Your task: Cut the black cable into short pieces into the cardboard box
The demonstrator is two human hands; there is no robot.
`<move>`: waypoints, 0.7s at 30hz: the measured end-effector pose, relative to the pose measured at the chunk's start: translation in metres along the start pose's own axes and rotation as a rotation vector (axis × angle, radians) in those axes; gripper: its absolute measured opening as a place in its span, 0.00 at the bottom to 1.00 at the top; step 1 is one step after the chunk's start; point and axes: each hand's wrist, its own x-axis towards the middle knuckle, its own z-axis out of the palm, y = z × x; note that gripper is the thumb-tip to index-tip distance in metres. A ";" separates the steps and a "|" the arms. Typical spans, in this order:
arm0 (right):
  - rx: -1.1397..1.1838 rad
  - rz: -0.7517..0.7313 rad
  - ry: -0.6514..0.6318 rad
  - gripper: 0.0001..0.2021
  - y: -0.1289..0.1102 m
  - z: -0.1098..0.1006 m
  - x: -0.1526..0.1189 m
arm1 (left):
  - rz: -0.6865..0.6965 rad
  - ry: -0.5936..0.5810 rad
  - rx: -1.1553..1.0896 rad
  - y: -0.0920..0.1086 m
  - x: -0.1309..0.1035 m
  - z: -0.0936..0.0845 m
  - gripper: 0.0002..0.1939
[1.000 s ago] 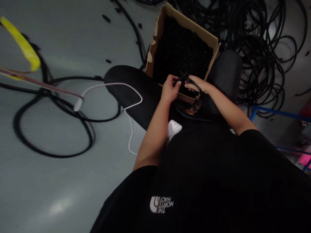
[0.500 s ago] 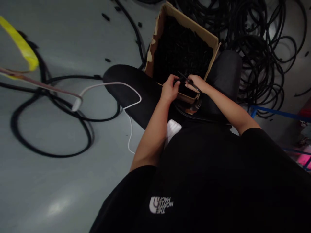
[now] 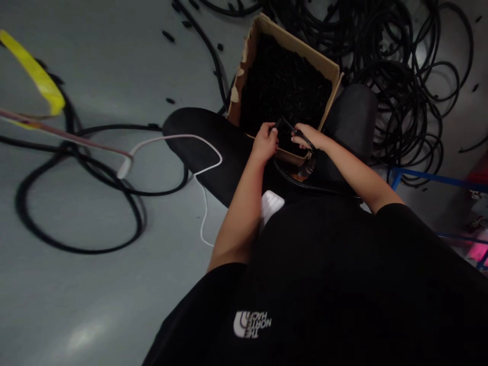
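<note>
My left hand (image 3: 266, 143) is closed around a black cable (image 3: 279, 123), whose dark end pokes out past the thumb. Facing it, my right hand (image 3: 307, 136) grips a slim black tool (image 3: 307, 141), too dark to name exactly. The tool's thin tip reaches across to the cable at my left fingers. Both hands are over the near edge of a cardboard box (image 3: 295, 34), between my knees. Many short black pieces (image 3: 285, 76) fill it. A length of black cable curves below my hands across my lap.
Tangled black cable (image 3: 407, 101) lies on the floor at right, with a large loop (image 3: 80, 250) at left. A white cord (image 3: 208, 168) crosses my left thigh. A yellow strip (image 3: 38, 76) hangs at far left. A blue frame (image 3: 438, 175) stands at right.
My hands stay close together over the box. The left hand has turned slightly, showing more of the dark cable end. The whole view has shifted a little downward.
</note>
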 end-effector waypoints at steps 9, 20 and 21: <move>0.208 -0.036 -0.082 0.11 0.011 -0.001 0.009 | 0.040 0.030 -0.055 0.010 -0.001 -0.007 0.33; 0.014 -0.072 -0.104 0.11 0.016 0.004 0.010 | -0.024 -0.078 -0.108 0.002 0.000 0.005 0.35; -0.024 -0.049 -0.085 0.10 0.012 0.005 0.007 | -0.060 -0.070 -0.101 -0.001 0.001 0.006 0.35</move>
